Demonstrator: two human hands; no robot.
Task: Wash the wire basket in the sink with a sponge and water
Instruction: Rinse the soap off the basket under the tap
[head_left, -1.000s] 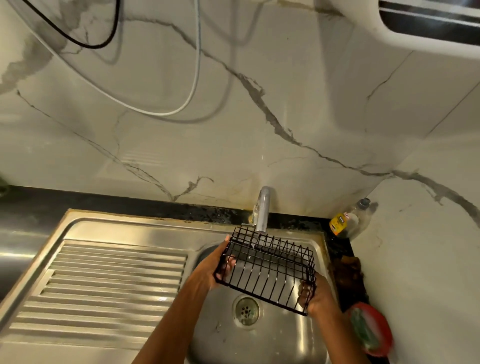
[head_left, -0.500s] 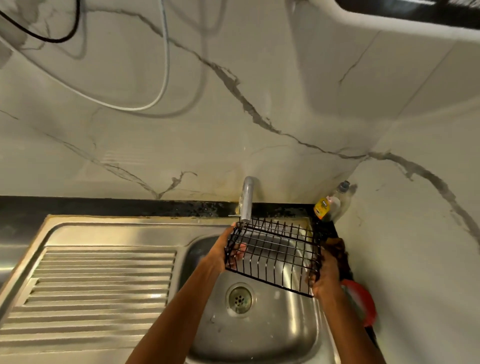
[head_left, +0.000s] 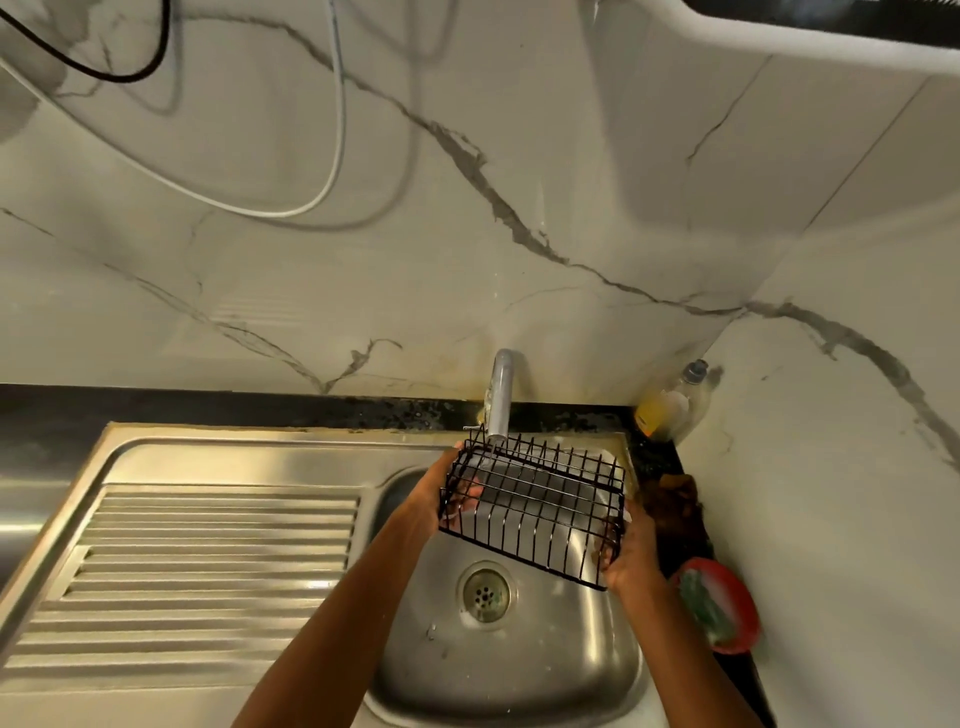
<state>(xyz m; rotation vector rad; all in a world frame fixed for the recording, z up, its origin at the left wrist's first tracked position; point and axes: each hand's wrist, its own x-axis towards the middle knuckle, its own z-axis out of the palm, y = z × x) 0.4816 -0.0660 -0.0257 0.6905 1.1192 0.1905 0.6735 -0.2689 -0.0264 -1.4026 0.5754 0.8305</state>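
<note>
Gripping the black wire basket (head_left: 535, 506) at its two short ends, both hands hold it up over the bowl of the stainless steel sink (head_left: 519, 670), above and slightly behind the drain (head_left: 484, 595). The left hand (head_left: 441, 501) has its fingers curled round the wires of the left end, some of them showing through the mesh inside; the right hand (head_left: 626, 553) clasps the right end the same way, fingers hooked over the lower corner. The basket is tilted, its far left corner raised close under the spout of the grey tap (head_left: 500, 395), its near right corner lowest. A thin stream of water seems to fall from the spout onto the far left wires, though it is faint. To the left of the bowl lies the ribbed draining board (head_left: 208, 566). On the dark tabletop (head_left: 654, 457) in the right corner stands a clear dish soap bottle (head_left: 670, 405) with a yellow label, leaning against the marble wall (head_left: 467, 234). Nearer along the same strip sits a dark brown scrubbing pad (head_left: 672, 506), and nearer still a red dish (head_left: 724, 605) holding a green sponge (head_left: 706, 608). A white cable (head_left: 337, 130) and a black cable (head_left: 130, 78) hang against the wall above.
</note>
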